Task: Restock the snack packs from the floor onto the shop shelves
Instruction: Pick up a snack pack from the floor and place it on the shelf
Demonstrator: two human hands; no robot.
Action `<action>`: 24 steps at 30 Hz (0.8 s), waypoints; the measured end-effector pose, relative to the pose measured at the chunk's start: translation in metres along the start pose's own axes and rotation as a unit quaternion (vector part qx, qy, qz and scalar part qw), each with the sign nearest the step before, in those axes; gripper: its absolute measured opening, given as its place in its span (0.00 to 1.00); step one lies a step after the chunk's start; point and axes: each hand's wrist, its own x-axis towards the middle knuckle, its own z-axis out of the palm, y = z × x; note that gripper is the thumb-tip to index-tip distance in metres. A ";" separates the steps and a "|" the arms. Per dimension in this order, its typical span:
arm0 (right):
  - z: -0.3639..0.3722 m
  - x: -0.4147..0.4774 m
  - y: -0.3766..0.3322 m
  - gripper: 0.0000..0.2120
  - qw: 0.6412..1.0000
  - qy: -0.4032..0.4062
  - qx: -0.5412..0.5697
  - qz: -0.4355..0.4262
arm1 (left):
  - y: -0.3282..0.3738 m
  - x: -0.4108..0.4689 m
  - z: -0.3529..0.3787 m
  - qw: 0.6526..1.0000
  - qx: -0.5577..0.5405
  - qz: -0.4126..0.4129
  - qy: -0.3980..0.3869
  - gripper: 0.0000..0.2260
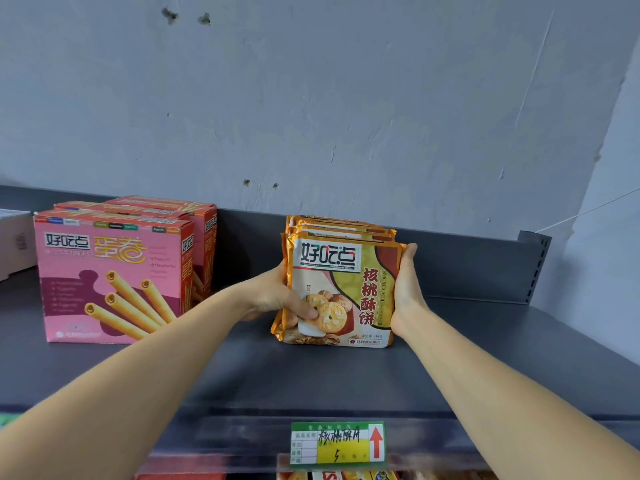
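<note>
While our left hand [277,299] grips the biscuit packs [343,289] from one side and our right hand [405,285] presses flat against the other, they stand upright mid-shelf [346,379], right of the pink boxes [110,275]. Placing seems nearly done; next we should square them and release.

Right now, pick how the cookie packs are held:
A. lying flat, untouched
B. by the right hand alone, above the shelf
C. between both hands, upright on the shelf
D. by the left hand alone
C: the left hand grips the left side of the cookie packs, the right hand presses flat against their right side, and they stand upright on the shelf.
</note>
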 end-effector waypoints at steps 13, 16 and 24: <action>-0.001 0.018 -0.007 0.40 0.999 0.039 0.025 -0.002 | 0.020 0.007 0.005 0.930 -0.349 -0.005 0.113 0.37; 0.002 0.023 -0.008 0.41 0.999 0.034 0.037 0.012 | 0.024 0.014 0.014 0.910 -0.390 -0.012 0.140 0.42; 0.008 0.024 -0.002 0.40 0.998 -0.022 0.059 -0.014 | 0.028 0.016 0.019 0.918 -0.354 0.029 0.177 0.38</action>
